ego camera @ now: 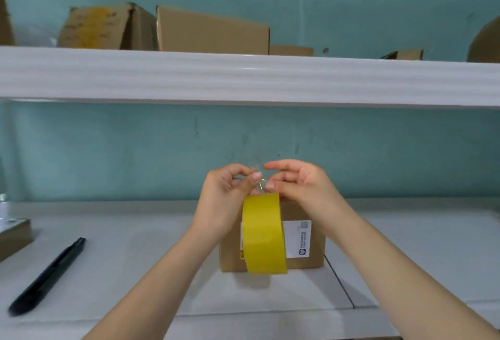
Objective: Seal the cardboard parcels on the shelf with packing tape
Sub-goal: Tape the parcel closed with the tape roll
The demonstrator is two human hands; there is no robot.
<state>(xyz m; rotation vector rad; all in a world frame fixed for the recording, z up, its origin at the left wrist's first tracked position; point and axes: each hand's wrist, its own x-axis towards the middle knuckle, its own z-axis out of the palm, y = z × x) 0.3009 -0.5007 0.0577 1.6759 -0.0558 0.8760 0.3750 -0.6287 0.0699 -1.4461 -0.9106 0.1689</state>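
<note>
Tape roll (264,232) upright before parcel (303,239); left hand (227,196) grips roll, right hand (295,180) pinches clear tape end (260,183). We should peel evenly, keeping the film uncreased.

Left hand (226,199) and right hand (300,182) pinching yellow tape roll (263,234) above labelled parcel (305,245), white shelf (135,258)

Both bare forearms reach forward and upward, the wrists close together. The left hand (226,199) and the right hand (303,185) face each other, fingers curled, their thumb and forefinger tips almost touching.
</note>
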